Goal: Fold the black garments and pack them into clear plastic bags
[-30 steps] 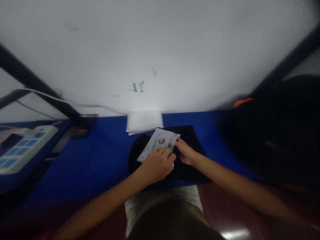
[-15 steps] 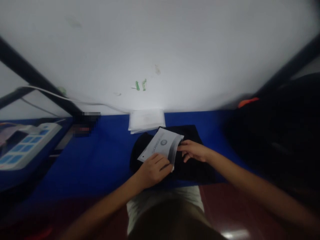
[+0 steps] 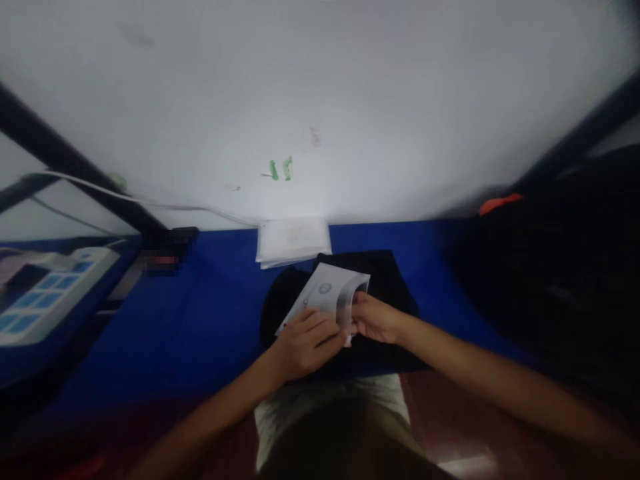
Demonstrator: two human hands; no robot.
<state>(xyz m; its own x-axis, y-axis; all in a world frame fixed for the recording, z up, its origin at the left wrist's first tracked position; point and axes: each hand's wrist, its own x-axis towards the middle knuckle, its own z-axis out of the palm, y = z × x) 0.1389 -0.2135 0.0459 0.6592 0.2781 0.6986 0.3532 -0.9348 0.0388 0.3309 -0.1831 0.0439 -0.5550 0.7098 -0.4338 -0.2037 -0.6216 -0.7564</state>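
Observation:
A white printed plastic bag (image 3: 330, 285) with a clear strip along its mouth lies tilted on folded black cloth (image 3: 390, 280). My left hand (image 3: 307, 340) is closed on the bag's near side, its thumb and fingers by the near corner of the mouth. At the right end, the mouth bows apart around the fingers of my right hand (image 3: 375, 317). The fingertips of that hand are hidden inside the bag, and its other fingers are bent near the rim. What they touch inside cannot be seen.
Against the wall lies a stack of white bags (image 3: 293, 241) on the blue table cover (image 3: 215, 293). A power strip (image 3: 55, 293) with blue sockets is at the left, and a white cable (image 3: 150, 202) runs along the wall. A large dark mass (image 3: 560, 267) fills the right side.
My right hand has moved left, its fingers now further into the bag's mouth, which has bowed wider. My left hand stays on the near side, and the bag has tilted slightly.

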